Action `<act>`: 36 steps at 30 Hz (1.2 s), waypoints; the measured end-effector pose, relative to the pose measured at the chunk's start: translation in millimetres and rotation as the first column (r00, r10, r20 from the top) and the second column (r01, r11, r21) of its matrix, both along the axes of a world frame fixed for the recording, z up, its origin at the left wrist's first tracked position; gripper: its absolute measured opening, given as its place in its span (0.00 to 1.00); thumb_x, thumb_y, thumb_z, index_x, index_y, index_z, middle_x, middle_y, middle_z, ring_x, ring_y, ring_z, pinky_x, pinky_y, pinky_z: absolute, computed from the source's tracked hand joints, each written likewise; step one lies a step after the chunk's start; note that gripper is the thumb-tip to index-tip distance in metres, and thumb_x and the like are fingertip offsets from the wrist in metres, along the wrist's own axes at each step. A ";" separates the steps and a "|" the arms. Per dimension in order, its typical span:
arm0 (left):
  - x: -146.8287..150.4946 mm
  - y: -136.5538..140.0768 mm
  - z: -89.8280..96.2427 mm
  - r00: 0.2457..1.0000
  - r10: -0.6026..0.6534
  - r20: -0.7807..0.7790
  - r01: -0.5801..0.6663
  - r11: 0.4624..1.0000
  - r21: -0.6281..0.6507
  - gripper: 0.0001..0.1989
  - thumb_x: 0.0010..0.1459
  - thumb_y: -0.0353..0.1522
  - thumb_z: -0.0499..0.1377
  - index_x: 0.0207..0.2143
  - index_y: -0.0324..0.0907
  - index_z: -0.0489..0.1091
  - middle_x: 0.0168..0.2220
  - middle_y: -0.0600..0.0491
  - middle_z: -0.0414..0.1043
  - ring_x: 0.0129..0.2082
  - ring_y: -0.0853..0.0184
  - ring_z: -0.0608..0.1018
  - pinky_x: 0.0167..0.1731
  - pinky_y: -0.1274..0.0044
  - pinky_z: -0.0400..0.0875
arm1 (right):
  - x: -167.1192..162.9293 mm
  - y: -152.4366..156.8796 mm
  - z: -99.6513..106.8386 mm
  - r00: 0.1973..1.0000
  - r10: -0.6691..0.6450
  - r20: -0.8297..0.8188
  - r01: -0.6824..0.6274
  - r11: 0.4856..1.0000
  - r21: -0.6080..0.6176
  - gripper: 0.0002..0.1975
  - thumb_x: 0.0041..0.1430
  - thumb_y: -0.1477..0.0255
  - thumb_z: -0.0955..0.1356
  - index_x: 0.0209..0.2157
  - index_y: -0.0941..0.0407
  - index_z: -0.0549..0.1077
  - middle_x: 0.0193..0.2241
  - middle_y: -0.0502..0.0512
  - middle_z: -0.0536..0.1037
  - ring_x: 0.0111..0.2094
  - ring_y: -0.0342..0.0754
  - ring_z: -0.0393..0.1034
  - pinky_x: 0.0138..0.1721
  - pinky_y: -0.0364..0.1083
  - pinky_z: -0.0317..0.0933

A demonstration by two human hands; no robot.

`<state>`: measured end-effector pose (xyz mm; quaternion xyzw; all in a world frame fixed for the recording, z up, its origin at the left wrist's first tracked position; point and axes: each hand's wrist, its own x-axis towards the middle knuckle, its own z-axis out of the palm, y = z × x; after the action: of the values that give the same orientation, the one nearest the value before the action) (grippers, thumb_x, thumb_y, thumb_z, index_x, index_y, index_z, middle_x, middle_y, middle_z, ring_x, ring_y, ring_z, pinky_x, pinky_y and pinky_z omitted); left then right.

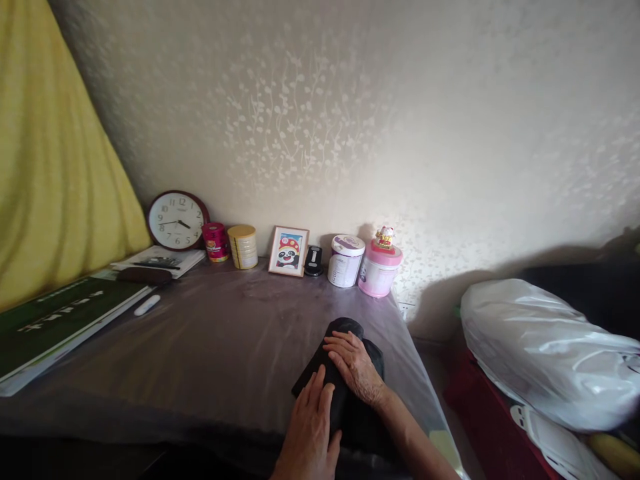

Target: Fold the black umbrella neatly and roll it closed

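A black folded cloth (345, 410), perhaps a garment, lies near the front right of the table (225, 360). My right hand (354, 365) rests flat across its upper part, fingers stretched out and pointing left. Lower down, my left hand (311, 421) lies along the cloth's left side with its fingers extended and the thumb apart. Both palms face down, so what is under them is hidden. The cloth's near end runs out of sight between my forearms.
Along the wall stand a clock (179, 221), a pink can (215, 242), a yellow tin (243, 248), a framed panda picture (289, 251), a white tub (345, 263) and a pink-lidded tub (379, 273). Green books (65, 310) lie left. A white plastic bag (540, 353) sits right.
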<state>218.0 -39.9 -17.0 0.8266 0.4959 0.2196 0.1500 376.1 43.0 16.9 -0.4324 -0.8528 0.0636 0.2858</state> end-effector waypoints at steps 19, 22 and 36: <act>-4.0 -0.3 15.3 0.997 0.036 -0.066 -0.052 0.965 -0.257 0.46 0.43 0.22 0.53 0.63 0.42 0.33 0.65 0.42 0.36 0.63 0.57 0.48 0.58 0.66 0.53 | 38.5 11.0 -25.0 0.835 -0.525 -0.166 0.541 0.838 0.071 0.17 0.63 0.68 0.55 0.47 0.55 0.67 0.42 0.58 0.75 0.45 0.52 0.68 0.49 0.53 0.60; -3.5 -0.4 15.0 0.998 0.054 -0.039 -0.063 0.962 -0.266 0.48 0.41 0.20 0.53 0.63 0.43 0.34 0.65 0.44 0.36 0.63 0.58 0.49 0.58 0.66 0.53 | 37.1 -18.8 -41.7 0.869 -0.488 -0.086 0.495 0.862 0.113 0.15 0.61 0.69 0.58 0.46 0.54 0.68 0.45 0.58 0.74 0.48 0.54 0.66 0.49 0.54 0.59; -16.9 1.9 36.6 0.945 0.108 0.309 0.017 0.926 -0.377 0.44 0.41 0.19 0.46 0.63 0.36 0.36 0.64 0.46 0.45 0.62 0.67 0.52 0.60 0.75 0.49 | 76.7 -29.6 -39.1 0.674 -0.694 -0.254 0.667 0.719 -0.196 0.18 0.55 0.63 0.57 0.39 0.56 0.71 0.38 0.61 0.78 0.42 0.55 0.72 0.43 0.52 0.63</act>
<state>201.1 -38.0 19.6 0.7234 0.5165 0.2570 0.3794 452.9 13.4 -22.2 -0.7149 -0.5710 0.0563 0.3996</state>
